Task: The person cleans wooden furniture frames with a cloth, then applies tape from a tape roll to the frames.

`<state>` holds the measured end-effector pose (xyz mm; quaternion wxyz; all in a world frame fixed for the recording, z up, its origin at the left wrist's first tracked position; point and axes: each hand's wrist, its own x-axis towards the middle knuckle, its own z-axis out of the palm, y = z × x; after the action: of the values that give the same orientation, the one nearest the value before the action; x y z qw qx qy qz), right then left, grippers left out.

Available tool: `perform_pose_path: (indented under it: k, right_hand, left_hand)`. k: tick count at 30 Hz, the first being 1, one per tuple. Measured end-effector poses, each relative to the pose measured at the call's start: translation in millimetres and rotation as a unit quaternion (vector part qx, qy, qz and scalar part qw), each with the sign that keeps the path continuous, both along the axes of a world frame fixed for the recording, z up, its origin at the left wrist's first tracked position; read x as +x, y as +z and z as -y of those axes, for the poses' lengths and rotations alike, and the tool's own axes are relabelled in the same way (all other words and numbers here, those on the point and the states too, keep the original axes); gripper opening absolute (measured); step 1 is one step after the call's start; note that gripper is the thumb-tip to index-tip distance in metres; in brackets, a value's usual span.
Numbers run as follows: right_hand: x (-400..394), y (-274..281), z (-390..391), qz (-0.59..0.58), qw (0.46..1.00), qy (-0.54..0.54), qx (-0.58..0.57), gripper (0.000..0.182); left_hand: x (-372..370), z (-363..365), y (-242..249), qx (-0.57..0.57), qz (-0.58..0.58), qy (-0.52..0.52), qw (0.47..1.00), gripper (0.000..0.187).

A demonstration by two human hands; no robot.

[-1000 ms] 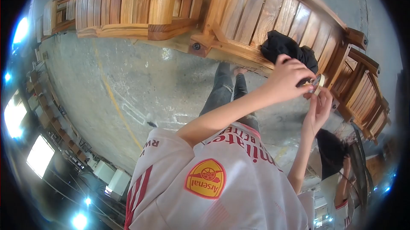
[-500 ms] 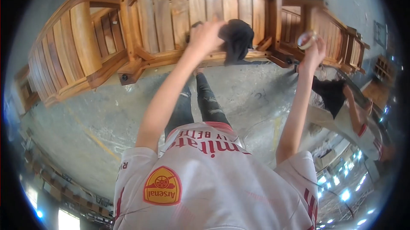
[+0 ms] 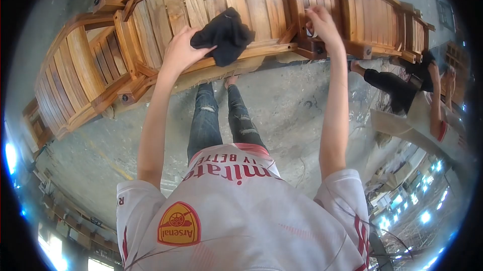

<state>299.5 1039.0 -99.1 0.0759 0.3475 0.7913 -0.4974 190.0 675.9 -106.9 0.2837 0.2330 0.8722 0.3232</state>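
Note:
My left hand (image 3: 182, 49) is closed on a bunched black cloth (image 3: 224, 37), thumb in front and fingers behind. The cloth overlaps the slatted wooden panel (image 3: 188, 4) and front rail of a piece of wooden furniture. My right hand (image 3: 324, 27) is raised by a wooden post farther right, its fingers curled. Between those fingers a small round thing with a pale rim (image 3: 311, 32) shows in part; the hand hides most of it, and I cannot tell what it is.
More slatted wooden furniture stands to the left (image 3: 75, 74) and right (image 3: 375, 14). Corner blocks (image 3: 132, 92) stick out toward me. Below is a concrete floor (image 3: 282, 105). At the far right a person in dark clothing (image 3: 397, 87) is close by, with a bare arm (image 3: 435, 100) near.
My left hand and the black cloth have moved left. My right hand has moved left and turned, so the round thing shows less. The view has shifted along the furniture.

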Motion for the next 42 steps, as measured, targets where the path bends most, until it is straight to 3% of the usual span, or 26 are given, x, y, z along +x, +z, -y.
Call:
perform_pose_path:
  k: [1, 3, 6, 11, 17, 20, 23, 24, 25, 26, 27, 29, 30, 31, 33, 35, 36, 39, 42]
  right_hand:
    - [0, -7, 7, 0.025, 0.981, 0.067, 0.178, 0.039]
    - [-1, -3, 13, 0.119, 0.950, 0.100, 0.270, 0.039]
    - [5, -4, 16, 0.126, 0.922, 0.136, 0.341, 0.033]
    - [53, 16, 50, 0.091, 0.937, 0.117, 0.316, 0.034]
    - [139, 24, 91, 0.169, 0.951, 0.053, 0.254, 0.041]
    - [184, 11, 104, 0.157, 0.958, 0.020, 0.241, 0.041]
    - [223, -6, 111, 0.120, 0.976, -0.018, 0.181, 0.042]
    - [230, -8, 113, 0.126, 0.979, -0.042, 0.155, 0.042]
    - [241, -19, 112, 0.105, 0.981, -0.028, 0.161, 0.041]
    - [257, -36, 107, 0.084, 0.982, -0.015, 0.167, 0.040]
    - [280, -63, 101, 0.062, 0.983, -0.002, 0.172, 0.039]
    - [294, -83, 82, 0.004, 0.995, -0.091, 0.035, 0.030]
    - [301, -92, 72, -0.025, 0.990, -0.138, -0.029, 0.027]
    - [271, -89, 55, -0.044, 0.992, -0.116, -0.009, 0.027]
    - [204, -74, 23, -0.084, 0.993, -0.072, 0.032, 0.037]
    - [153, -96, -12, 0.007, 0.997, -0.073, -0.033, 0.050]
    - [122, -78, -20, 0.101, 0.976, -0.132, -0.142, 0.056]
    - [54, -44, -1, 0.162, 0.978, -0.109, -0.076, 0.065]
    - [44, -73, 3, 0.175, 0.984, -0.018, 0.036, 0.069]
  left_hand:
    - [6, -4, 7, -0.010, 0.023, 0.018, 1.000, 0.049]
    - [8, -5, 0, -0.017, 0.071, 0.032, 0.997, 0.052]
    - [13, 1, -11, -0.064, 0.108, 0.031, 0.992, 0.054]
    - [45, 4, 14, -0.116, 0.064, 0.005, 0.991, 0.050]
    - [110, 24, 36, -0.163, 0.148, -0.003, 0.975, 0.042]
    - [120, 27, 100, -0.034, 0.255, 0.023, 0.966, 0.039]
    - [95, 35, 191, -0.001, 0.051, 0.125, 0.991, 0.038]
    - [83, 48, 207, -0.063, -0.123, 0.131, 0.982, 0.038]
    - [61, 68, 213, -0.022, -0.076, 0.204, 0.976, 0.038]
    - [42, 81, 216, -0.029, -0.116, 0.245, 0.962, 0.038]
    - [25, 92, 214, -0.038, -0.155, 0.284, 0.945, 0.038]
    - [1, 118, 197, -0.167, -0.163, 0.268, 0.935, 0.042]
    - [-8, 137, 174, -0.205, -0.101, 0.254, 0.940, 0.045]
    - [-12, 163, 140, -0.242, -0.039, 0.240, 0.939, 0.048]
    - [-4, 239, 47, -0.209, 0.016, 0.176, 0.962, 0.054]
    - [4, 247, 6, -0.086, 0.165, 0.371, 0.910, 0.057]
    - [6, 248, -3, -0.024, 0.239, 0.455, 0.857, 0.058]
    - [12, 206, 15, 0.070, 0.316, 0.505, 0.800, 0.058]
    - [13, 220, -6, 0.089, 0.443, 0.550, 0.703, 0.054]
